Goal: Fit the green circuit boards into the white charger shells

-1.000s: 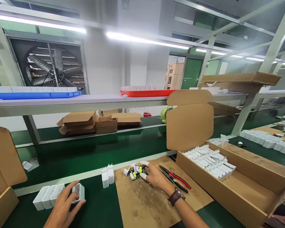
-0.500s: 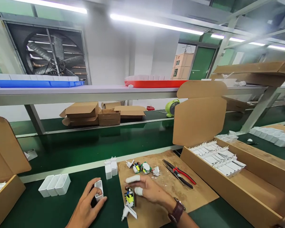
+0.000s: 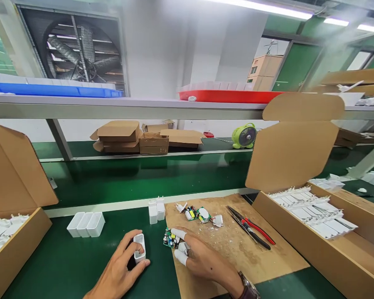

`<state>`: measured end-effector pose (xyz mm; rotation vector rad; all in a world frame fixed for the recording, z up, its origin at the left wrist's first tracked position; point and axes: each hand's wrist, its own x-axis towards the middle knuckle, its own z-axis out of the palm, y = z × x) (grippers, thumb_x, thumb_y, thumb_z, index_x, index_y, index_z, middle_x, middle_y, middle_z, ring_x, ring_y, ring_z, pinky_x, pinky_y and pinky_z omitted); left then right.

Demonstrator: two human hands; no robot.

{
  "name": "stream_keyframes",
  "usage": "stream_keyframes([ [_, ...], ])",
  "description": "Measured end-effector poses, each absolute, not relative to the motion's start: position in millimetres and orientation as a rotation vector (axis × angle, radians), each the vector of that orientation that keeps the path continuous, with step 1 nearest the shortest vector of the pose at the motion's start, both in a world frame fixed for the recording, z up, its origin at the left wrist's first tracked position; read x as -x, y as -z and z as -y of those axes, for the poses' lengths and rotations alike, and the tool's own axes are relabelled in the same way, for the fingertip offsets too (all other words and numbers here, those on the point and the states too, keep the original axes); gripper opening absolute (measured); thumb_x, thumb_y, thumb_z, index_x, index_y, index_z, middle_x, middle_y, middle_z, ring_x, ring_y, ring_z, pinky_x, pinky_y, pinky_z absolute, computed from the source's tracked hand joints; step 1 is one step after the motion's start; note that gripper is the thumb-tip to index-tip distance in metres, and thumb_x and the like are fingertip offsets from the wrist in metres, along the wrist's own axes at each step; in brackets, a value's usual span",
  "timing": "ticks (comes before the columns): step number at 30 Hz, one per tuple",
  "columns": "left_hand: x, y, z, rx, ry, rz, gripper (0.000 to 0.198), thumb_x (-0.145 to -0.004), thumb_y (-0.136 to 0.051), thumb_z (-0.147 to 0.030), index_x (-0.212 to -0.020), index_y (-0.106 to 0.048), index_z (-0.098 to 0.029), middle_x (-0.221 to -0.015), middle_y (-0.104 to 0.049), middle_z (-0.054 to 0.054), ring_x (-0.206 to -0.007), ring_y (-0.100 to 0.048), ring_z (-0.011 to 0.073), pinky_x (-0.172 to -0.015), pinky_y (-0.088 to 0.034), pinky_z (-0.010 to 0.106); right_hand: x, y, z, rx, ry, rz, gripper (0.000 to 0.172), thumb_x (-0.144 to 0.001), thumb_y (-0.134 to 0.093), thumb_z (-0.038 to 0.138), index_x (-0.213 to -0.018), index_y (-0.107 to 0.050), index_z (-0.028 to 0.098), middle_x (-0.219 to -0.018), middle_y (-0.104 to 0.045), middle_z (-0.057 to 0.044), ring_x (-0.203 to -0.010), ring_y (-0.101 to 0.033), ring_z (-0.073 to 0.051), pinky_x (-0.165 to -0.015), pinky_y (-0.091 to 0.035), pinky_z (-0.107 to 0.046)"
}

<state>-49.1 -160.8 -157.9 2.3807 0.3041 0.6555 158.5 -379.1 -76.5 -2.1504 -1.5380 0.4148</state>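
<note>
My left hand (image 3: 121, 270) is closed around a small white plastic housing (image 3: 140, 247), held upright with its open end up on the green bench. My right hand (image 3: 199, 259), with white finger cots on its fingertips, pinches a green circuit board (image 3: 168, 238) at the near left corner of a brown cardboard mat (image 3: 237, 249). The two hands sit close together, the board just right of the housing.
Three empty white housings (image 3: 86, 224) lie left of my hands. Two white plug units (image 3: 156, 211) stand by the mat. More circuit boards (image 3: 197, 214) and red-handled pliers (image 3: 252, 230) lie on the mat. Cardboard boxes of white parts stand at right (image 3: 314, 216) and left (image 3: 6, 232).
My left hand has carried a housing from the row at the left toward the centre. My right hand picked a circuit board from the pile and brought it near the housing. The camera tilted down.
</note>
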Motion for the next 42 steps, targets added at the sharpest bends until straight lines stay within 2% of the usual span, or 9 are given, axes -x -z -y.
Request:
stream_keyframes([
  [3,50,160,160,-2.312,-0.652,-0.313,0.031,-0.099,-0.069,-0.039,-0.128,-0.061,-0.031,-0.154,-0.059,0.012,-0.137,-0.066,0.0308,-0.107,-0.062,0.042,-165,87,380,2.170,-0.378,1.550,0.061,-0.097,-0.062,0.028,-0.155,-0.051,0.014,-0.160,-0.054,-0.019,-0.148,-0.053,-0.033,-0.125,-0.045,-0.051],
  [6,51,162,159,-2.253,-0.607,-0.364,0.059,-0.096,-0.072,-0.038,-0.150,-0.048,-0.035,-0.157,-0.057,0.011,-0.146,-0.058,0.0331,-0.117,-0.055,0.050,-172,101,378,2.208,-0.247,1.584,0.059,-0.094,-0.061,0.023,-0.152,-0.053,0.012,-0.157,-0.056,-0.021,-0.149,-0.051,-0.038,-0.124,-0.045,-0.057],
  [13,49,154,160,-2.111,-0.462,-0.455,0.080,-0.090,-0.075,-0.032,-0.160,-0.038,-0.035,-0.162,-0.050,0.011,-0.150,-0.052,0.0348,-0.127,-0.042,0.059,-171,97,359,2.063,-0.208,1.505,0.057,-0.083,-0.056,0.008,-0.139,-0.061,0.019,-0.119,-0.073,-0.011,-0.112,-0.071,-0.028,-0.105,-0.059,-0.044],
  [18,52,150,158,-2.098,-0.426,-0.376,0.094,-0.087,-0.078,-0.034,-0.165,-0.025,-0.032,-0.161,-0.047,0.016,-0.150,-0.050,0.0375,-0.127,-0.040,0.063,-167,82,334,1.833,-0.389,1.598,0.066,-0.078,-0.058,0.005,-0.142,-0.060,0.022,-0.128,-0.066,-0.010,-0.091,-0.070,-0.020,-0.083,-0.062,-0.033],
  [21,52,153,156,-2.116,-0.441,-0.328,0.091,-0.092,-0.072,-0.034,-0.167,-0.020,-0.035,-0.158,-0.049,0.014,-0.147,-0.053,0.0352,-0.126,-0.042,0.062,-167,88,326,1.807,-0.419,1.647,0.063,-0.079,-0.059,0.005,-0.139,-0.063,0.023,-0.124,-0.064,-0.009,-0.078,-0.067,-0.016,-0.074,-0.062,-0.031],
  [29,43,165,152,-2.082,-0.561,-0.363,0.093,-0.095,-0.069,-0.028,-0.169,-0.012,-0.035,-0.153,-0.059,0.012,-0.142,-0.059,0.0323,-0.125,-0.046,0.057,-162,112,337,1.545,-0.173,1.493,0.061,-0.098,-0.056,0.012,-0.154,-0.045,0.031,-0.147,-0.057,-0.011,-0.126,-0.068,-0.021,-0.100,-0.063,-0.029],
  [31,42,164,153,-2.100,-0.588,-0.326,0.095,-0.096,-0.067,-0.025,-0.170,-0.007,-0.036,-0.155,-0.059,0.013,-0.144,-0.059,0.0319,-0.125,-0.046,0.057,-159,115,340,1.512,-0.122,1.531,0.062,-0.099,-0.057,0.014,-0.156,-0.041,0.031,-0.150,-0.056,-0.011,-0.128,-0.068,-0.022,-0.099,-0.064,-0.027],
  [36,43,164,155,-2.188,-0.601,-0.293,0.092,-0.102,-0.064,-0.028,-0.170,-0.003,-0.042,-0.161,-0.056,0.010,-0.150,-0.054,0.0306,-0.126,-0.045,0.061,-155,119,344,1.581,0.111,1.688,0.070,-0.096,-0.055,0.008,-0.161,-0.037,0.026,-0.151,-0.059,-0.015,-0.140,-0.060,-0.028,-0.116,-0.057,-0.040],
  [42,43,164,154,-2.239,-0.612,-0.288,0.088,-0.104,-0.060,-0.027,-0.170,-0.004,-0.040,-0.162,-0.056,0.010,-0.150,-0.053,0.0304,-0.125,-0.046,0.059,-148,109,342,1.642,0.237,1.759,0.067,-0.093,-0.054,0.010,-0.158,-0.040,0.023,-0.143,-0.066,-0.013,-0.131,-0.066,-0.025,-0.113,-0.058,-0.037],
])
